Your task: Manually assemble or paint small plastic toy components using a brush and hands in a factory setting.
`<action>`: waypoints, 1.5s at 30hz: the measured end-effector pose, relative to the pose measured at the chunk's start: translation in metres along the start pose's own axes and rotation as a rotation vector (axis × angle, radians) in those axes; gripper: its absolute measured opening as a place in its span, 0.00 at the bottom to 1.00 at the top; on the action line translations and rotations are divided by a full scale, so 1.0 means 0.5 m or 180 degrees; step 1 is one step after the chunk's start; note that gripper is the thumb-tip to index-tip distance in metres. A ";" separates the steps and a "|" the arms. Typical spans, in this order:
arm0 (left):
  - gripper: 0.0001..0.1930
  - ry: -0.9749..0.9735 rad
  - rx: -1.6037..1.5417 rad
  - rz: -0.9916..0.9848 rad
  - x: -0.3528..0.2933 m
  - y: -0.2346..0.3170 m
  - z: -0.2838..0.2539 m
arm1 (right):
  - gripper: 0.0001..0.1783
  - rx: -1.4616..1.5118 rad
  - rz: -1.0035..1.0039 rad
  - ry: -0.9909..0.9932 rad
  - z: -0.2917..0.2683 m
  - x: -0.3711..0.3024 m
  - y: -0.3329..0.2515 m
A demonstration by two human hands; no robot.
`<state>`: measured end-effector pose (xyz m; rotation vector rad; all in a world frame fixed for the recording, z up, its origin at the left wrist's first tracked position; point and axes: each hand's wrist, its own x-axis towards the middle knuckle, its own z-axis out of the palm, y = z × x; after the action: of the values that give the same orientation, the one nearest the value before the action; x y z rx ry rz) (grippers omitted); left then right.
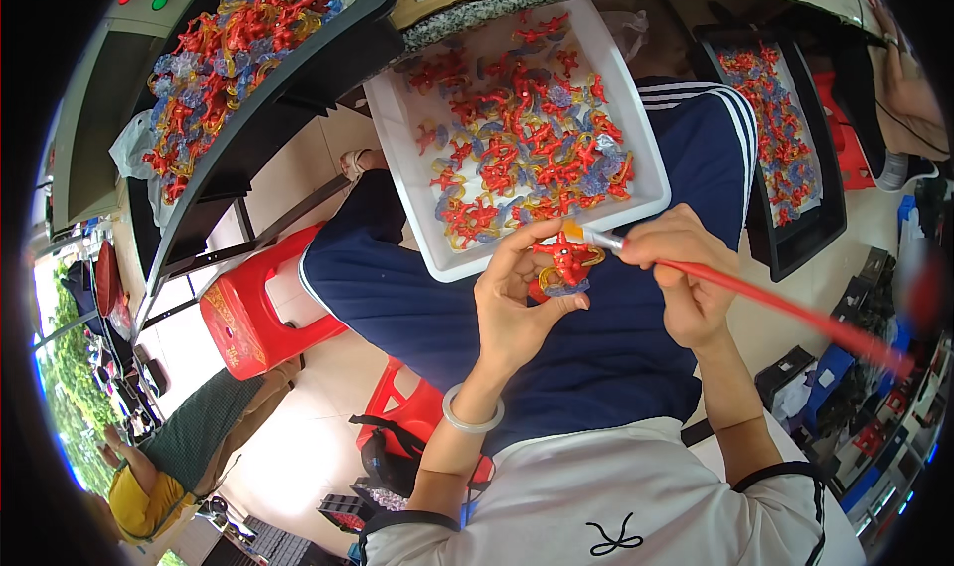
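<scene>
Above my lap, my left hand (519,298) pinches a small red toy figure (566,257) with a yellow ring-like part and a clear bluish base. My right hand (686,268) grips a paintbrush (765,294) by its long red handle. The brush's pale ferrule and orange-yellow bristles come in from the right, at the top of the figure; whether they touch it I cannot tell. Just beyond both hands, a white tray (651,183) rests on my thighs, holding many similar red, yellow and clear-blue figures in a loose layer.
At the upper left a black tray (288,99) is heaped with similar figures. Another black tray (775,260) of them stands at the right. Red plastic stools (248,313) stand on the tiled floor to the left. A person in yellow (149,496) is at the lower left.
</scene>
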<state>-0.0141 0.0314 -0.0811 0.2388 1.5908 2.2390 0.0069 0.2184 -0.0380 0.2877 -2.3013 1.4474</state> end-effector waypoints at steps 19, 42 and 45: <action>0.38 0.0007 -0.0351 -0.0132 -0.005 -0.003 -0.008 | 0.17 -0.0120 -0.0129 -0.0357 -0.001 -0.003 -0.003; 0.38 0.0313 0.2239 0.0465 0.000 0.010 0.007 | 0.07 0.0784 0.1328 0.0263 0.009 -0.022 0.003; 0.39 0.0330 0.2738 0.0987 0.007 0.008 0.014 | 0.17 0.1175 0.1828 -0.0107 0.052 -0.049 0.004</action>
<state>-0.0155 0.0377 -0.0752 0.6343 2.6435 1.6208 0.0222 0.1951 -0.0604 -0.2800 -2.2291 2.1600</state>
